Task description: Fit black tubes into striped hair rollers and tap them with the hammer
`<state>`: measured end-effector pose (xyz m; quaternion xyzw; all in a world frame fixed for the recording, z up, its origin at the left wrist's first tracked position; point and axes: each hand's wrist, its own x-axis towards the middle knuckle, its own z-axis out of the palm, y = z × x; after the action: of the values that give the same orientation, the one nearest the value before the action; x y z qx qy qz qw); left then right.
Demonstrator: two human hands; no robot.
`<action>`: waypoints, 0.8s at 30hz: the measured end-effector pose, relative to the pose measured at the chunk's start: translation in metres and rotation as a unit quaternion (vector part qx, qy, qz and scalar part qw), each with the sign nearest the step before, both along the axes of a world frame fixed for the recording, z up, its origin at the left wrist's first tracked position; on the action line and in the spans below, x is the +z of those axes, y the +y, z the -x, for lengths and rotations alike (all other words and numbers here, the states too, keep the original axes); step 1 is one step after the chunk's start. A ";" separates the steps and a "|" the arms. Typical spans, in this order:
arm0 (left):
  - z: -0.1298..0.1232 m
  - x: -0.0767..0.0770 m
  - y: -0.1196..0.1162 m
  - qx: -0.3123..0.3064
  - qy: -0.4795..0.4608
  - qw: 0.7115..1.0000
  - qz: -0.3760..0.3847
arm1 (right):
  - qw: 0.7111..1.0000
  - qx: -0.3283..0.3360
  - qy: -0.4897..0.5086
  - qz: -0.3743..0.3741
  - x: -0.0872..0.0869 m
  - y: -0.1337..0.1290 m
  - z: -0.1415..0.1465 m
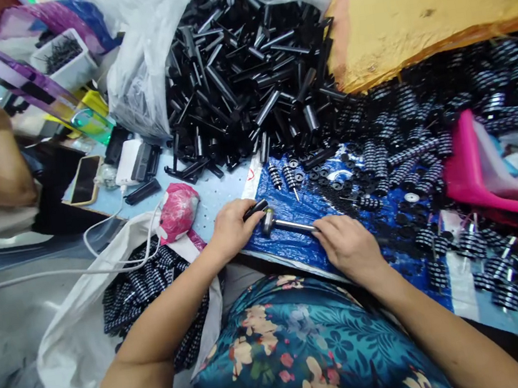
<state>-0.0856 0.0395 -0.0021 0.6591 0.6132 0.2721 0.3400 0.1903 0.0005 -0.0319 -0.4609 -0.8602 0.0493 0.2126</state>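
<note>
A big heap of black tubes [235, 77] sits past the small hammer [291, 224], away from the body. A yellow cover [416, 11] is far off to the right of the hammer, past it. A white bag [71, 355] full of stripy bits is to the left of the hammer, closer to the body. A blue sheet [277, 245] is under the hammer, and a pink bin [465, 162] is well to its right. The right hand [347, 243] pinches the hammer's handle at the right end. The left hand [235, 227] is by the metal head, so it is the nearer hand to that end. The hammer lies side to side, tipping a bit toward the body at the right. Two thin stripy rods [290, 181] lie just past the hammer, the closest things that could get in its way. The left hand grips a short black piece [255, 209] beside the hammer's head; I can't tell if they touch.
</note>
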 end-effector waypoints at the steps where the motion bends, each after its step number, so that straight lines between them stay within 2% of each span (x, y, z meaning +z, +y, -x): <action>1: 0.008 0.000 0.004 -0.022 0.042 0.999 0.010 | 1.000 -0.006 0.017 -0.008 0.001 -0.001 -0.001; 3: 0.018 -0.001 0.011 -0.059 0.067 0.995 0.049 | 0.997 -0.011 0.074 -0.028 0.004 0.001 0.002; 5: 0.020 -0.002 0.016 -0.074 0.050 0.992 0.091 | 0.994 -0.002 0.108 -0.034 0.007 0.006 0.008; 8: 0.019 -0.004 0.024 -0.076 0.019 0.989 0.127 | 0.999 0.014 0.045 -0.018 0.010 0.014 0.020; 11: 0.020 -0.005 0.032 -0.098 0.015 0.986 0.133 | 0.999 0.031 0.010 -0.016 0.015 0.016 0.028; 15: 0.021 -0.008 0.041 -0.125 0.025 0.981 0.150 | 0.983 0.119 0.129 -0.046 0.021 0.009 0.034; 19: 0.013 -0.011 0.043 -0.124 0.040 0.983 0.133 | 0.987 0.152 0.047 0.001 0.015 0.001 0.042; 21: 0.016 -0.004 0.040 -0.114 0.065 0.984 0.118 | 0.988 0.151 0.035 0.025 0.011 -0.001 0.038; 23: 0.031 0.013 0.032 -0.122 0.069 0.983 0.122 | 0.985 0.151 0.082 0.030 0.009 -0.001 0.027; 24: 0.043 0.024 0.026 -0.146 0.057 0.976 0.148 | 0.984 0.144 0.103 0.027 0.008 0.000 0.019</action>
<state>-0.1283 0.0652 0.0223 0.6984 0.5618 0.0879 0.4346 0.1715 0.0000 -0.0239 -0.3305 -0.8894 0.1499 0.2780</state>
